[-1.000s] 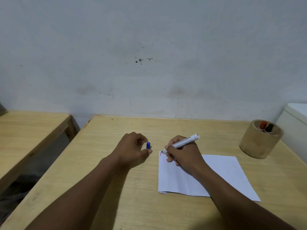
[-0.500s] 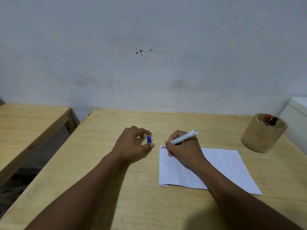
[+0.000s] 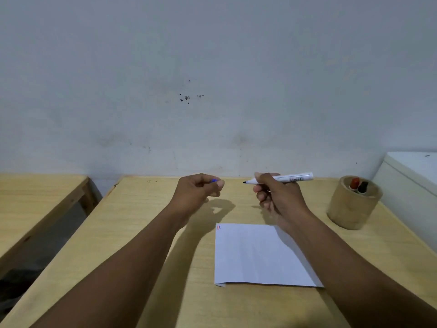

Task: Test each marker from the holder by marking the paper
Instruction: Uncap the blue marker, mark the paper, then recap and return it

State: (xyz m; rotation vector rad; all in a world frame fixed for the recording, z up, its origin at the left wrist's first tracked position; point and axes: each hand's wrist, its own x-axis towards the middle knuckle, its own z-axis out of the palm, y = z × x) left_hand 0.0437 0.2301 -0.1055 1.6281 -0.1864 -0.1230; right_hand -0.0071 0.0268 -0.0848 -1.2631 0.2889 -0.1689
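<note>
My right hand (image 3: pixel 276 197) grips a white marker (image 3: pixel 287 178) held level above the table, its dark uncapped tip pointing left. My left hand (image 3: pixel 199 191) pinches the small blue cap (image 3: pixel 214 180) between thumb and fingers, a short gap left of the tip. Below both hands lies the white paper (image 3: pixel 257 256), with a short red mark and a short blue mark (image 3: pixel 219 227) side by side in its top left corner. A round wooden holder (image 3: pixel 350 209) at the right holds a red-capped marker (image 3: pixel 354 183) and a black-capped marker (image 3: pixel 363 186).
The wooden table (image 3: pixel 146 233) ends at a grey wall behind. A second wooden table (image 3: pixel 35 200) stands to the left across a gap. A white box-like thing (image 3: pixel 411 176) sits right of the holder.
Both hands lifted off the paper and moved away from me. The marker tip left the sheet and now points left at the cap. A blue mark now sits beside the red one.
</note>
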